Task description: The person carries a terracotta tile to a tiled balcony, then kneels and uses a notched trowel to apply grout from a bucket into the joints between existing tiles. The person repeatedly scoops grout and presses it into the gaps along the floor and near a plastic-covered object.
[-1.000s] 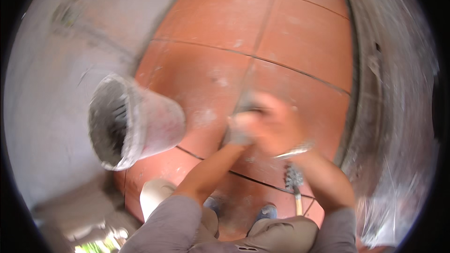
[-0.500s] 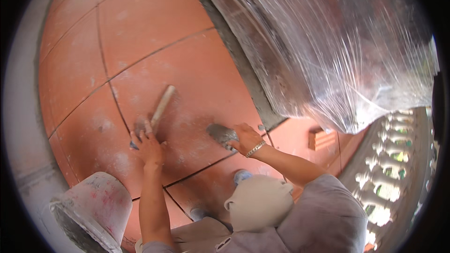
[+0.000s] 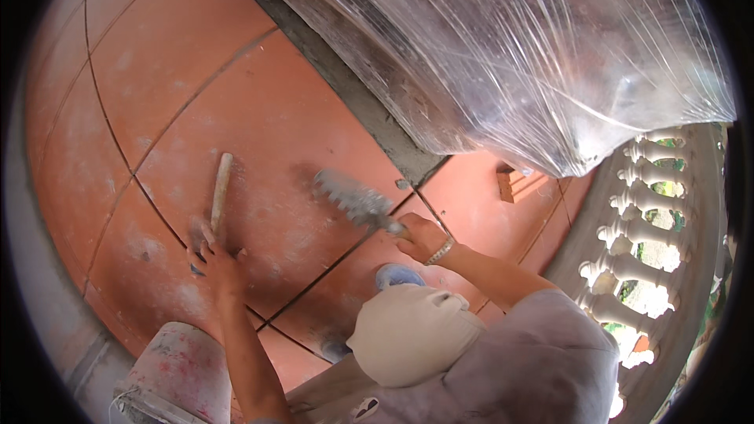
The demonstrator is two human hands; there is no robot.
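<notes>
My left hand is low over the terracotta tiles, its fingers bent round the lower end of a wooden-handled tool that looks like a mallet. Its pale handle points away from me; the head is mostly hidden under the fingers, with a dark bit showing beside them. In my right hand is a mortar-coated trowel, gripped by its handle. The grey blade reaches out to the left over the tile and its edge looks wavy, perhaps smeared by motion. A bracelet circles my right wrist.
A grey-white bucket stained with red is by my left forearm. Plastic-wrapped bulk fills the far right, beside a bare cement strip. A brick piece lies near a white balustrade. My beige-covered knee is in front.
The view has shifted, so the floor appears farther left. The trowel has turned and its blade now shows longer and lifted off the tile. The wooden handle stands more upright in the picture.
</notes>
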